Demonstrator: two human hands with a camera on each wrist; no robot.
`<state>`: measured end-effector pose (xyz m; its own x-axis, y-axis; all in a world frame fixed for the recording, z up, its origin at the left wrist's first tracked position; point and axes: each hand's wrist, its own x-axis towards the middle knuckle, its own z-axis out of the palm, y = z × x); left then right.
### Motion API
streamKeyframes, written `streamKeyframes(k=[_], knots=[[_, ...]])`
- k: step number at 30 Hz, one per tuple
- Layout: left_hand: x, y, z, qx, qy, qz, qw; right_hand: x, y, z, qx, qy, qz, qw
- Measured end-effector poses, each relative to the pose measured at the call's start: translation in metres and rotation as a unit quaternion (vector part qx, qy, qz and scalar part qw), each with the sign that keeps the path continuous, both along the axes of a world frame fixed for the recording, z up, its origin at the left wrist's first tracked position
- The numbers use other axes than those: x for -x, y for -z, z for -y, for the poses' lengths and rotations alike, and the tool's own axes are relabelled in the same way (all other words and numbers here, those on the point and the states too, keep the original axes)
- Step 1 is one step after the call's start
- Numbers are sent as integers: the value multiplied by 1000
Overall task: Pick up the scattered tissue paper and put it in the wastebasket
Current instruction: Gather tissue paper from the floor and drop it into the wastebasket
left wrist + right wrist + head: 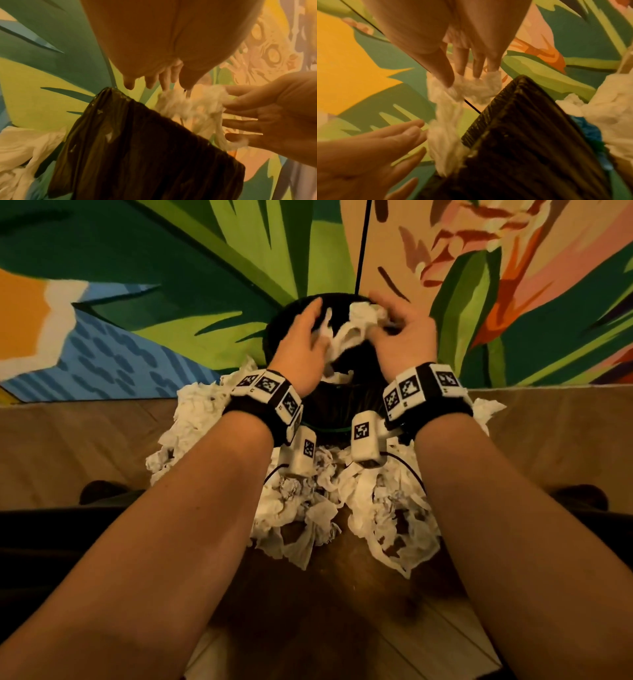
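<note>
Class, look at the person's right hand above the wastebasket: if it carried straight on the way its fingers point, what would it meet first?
Most likely the wad of tissue at the right hand's fingertips, then the open wastebasket below. Depth is unclear.

A wad of white tissue paper [346, 332] hangs crumpled over the open mouth of the wastebasket [284, 320], stretched into a loose rope between the left hand [301, 344] and the right hand [404, 337]. Its lower end trails down inside the rim. The wastebasket is round and dark, lined with a black bag whose creased plastic folds over the outside [137, 155]. It stands upright on the floor against a painted wall. Many more crumpled white tissues [298, 501] lie heaped on the floor around its base, touching it, on the near side and on both flanks.
</note>
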<state>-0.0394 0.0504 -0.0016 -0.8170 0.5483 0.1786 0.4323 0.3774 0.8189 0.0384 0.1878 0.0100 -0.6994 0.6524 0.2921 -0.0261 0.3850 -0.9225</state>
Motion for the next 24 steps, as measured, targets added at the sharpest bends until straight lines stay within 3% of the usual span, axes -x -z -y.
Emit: streamKeyframes(k=[2, 4, 7, 9, 12, 14, 16, 19, 21, 24], knots=[[2, 6, 0, 36, -12, 11, 999, -2, 8, -6, -20, -13, 34, 999], [-1, 12, 7, -13, -38, -13, 999, -8, 16, -13, 8, 7, 10, 1000], [-6, 25, 30, -129, -114, -73, 982, -26, 33, -24, 77, 116, -45, 989], [-9, 42, 48, -175, -187, -71, 964, -43, 52, -32, 115, 196, -55, 972], [-19, 81, 74, -167, -275, -26, 946, -68, 92, -39, 204, 278, 8, 939], [-37, 112, 90, -133, -280, 15, 951, -81, 120, -30, 257, 281, 60, 923], [-62, 144, 101, -37, -234, 50, 970, -94, 147, -10, 268, 260, 112, 921], [-104, 185, 112, 177, -77, 26, 981, -114, 184, 29, 147, 159, 225, 950], [-128, 208, 118, 295, 21, 12, 955, -122, 201, 54, 70, 24, 303, 950], [-151, 240, 127, 402, 129, 30, 906, -126, 215, 80, -61, -160, 408, 897]])
